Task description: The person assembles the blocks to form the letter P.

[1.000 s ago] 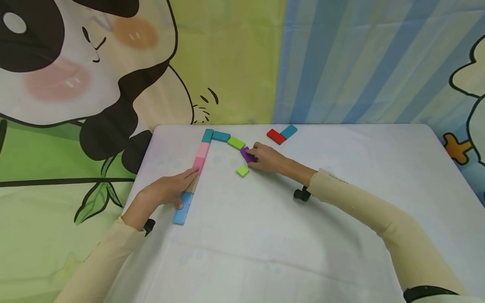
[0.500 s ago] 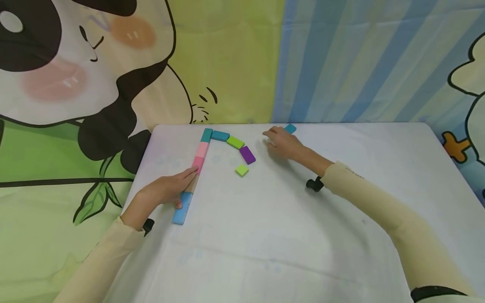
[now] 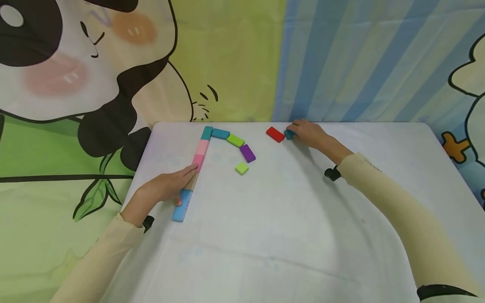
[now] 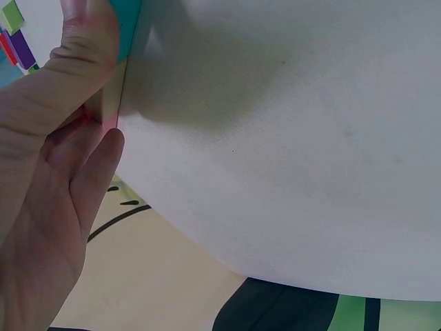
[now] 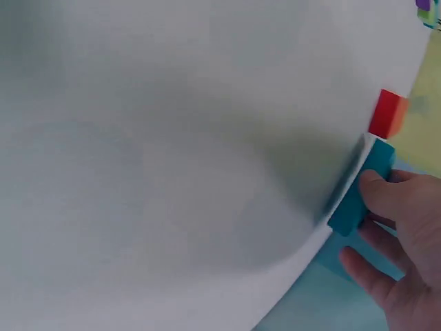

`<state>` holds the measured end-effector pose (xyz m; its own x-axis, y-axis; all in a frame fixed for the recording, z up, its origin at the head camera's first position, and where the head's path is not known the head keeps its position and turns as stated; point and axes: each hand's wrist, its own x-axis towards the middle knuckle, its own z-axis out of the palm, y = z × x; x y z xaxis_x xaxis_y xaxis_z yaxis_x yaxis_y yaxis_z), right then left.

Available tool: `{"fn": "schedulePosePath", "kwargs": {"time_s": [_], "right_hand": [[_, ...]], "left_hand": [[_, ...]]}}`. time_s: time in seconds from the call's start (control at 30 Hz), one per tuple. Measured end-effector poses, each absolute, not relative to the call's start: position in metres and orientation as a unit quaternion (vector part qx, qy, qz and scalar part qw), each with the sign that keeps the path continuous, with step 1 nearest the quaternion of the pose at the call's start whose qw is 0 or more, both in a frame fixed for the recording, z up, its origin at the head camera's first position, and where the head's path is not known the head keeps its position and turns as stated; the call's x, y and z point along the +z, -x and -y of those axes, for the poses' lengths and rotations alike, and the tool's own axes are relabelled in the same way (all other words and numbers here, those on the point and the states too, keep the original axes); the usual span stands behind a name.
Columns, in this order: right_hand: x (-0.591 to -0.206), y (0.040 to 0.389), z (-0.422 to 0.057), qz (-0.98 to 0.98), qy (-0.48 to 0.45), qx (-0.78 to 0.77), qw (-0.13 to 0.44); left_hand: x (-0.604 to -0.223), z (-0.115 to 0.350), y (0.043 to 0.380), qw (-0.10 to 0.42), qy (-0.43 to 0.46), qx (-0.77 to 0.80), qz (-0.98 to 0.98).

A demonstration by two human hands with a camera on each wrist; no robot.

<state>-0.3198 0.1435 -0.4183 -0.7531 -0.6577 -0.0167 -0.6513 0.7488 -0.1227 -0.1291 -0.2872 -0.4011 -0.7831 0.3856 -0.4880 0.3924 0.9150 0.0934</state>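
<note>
My right hand (image 3: 311, 134) pinches a teal-blue block (image 3: 289, 134) at the far edge of the table. In the right wrist view the thumb lies on the near face of this block (image 5: 349, 207), the fingers behind it. A red block (image 3: 275, 134) lies just to its left. My left hand (image 3: 161, 189) rests with extended fingers against a straight row of blocks. Its fingertips touch the pink block (image 3: 198, 160), and its thumb touches the light blue block (image 3: 182, 206). The hand partly covers a tan block (image 3: 192, 182) between those two.
At the row's far end is a teal block (image 3: 206, 133). From there a blue block (image 3: 220, 134), a green block (image 3: 235, 140) and a purple block (image 3: 247, 153) curve rightward. A small green block (image 3: 241, 168) lies apart below. A printed cloth backdrop (image 3: 227, 63) stands behind the white table (image 3: 284, 235).
My right hand has left the purple block, passed over the red block and taken hold of the teal-blue block farther right. My left hand stays against the row.
</note>
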Motion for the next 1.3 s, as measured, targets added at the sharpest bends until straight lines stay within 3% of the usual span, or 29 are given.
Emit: {"fn": "schedulePosePath", "kwargs": {"time_s": [0.2, 0.37, 0.57, 0.77, 1.3], "right_hand": [[-0.403, 0.292, -0.091, -0.895, 0.434, -0.106, -0.020], [-0.398, 0.261, -0.025, -0.850, 0.521, -0.074, 0.002], [-0.408, 0.255, 0.022, -0.822, 0.568, -0.025, 0.019], [-0.413, 0.252, 0.027, -0.822, 0.565, -0.014, 0.070], [-0.412, 0.237, 0.006, -0.845, 0.515, -0.050, 0.137]], "left_hand": [[-0.402, 0.286, 0.130, 0.271, -0.196, -0.001, -0.942], [-0.403, 0.285, 0.132, 0.272, -0.197, 0.001, -0.942], [-0.405, 0.285, 0.133, 0.264, -0.207, -0.010, -0.942], [-0.405, 0.287, 0.132, 0.263, -0.211, -0.013, -0.941], [-0.405, 0.288, 0.133, 0.265, -0.205, -0.008, -0.942]]}}
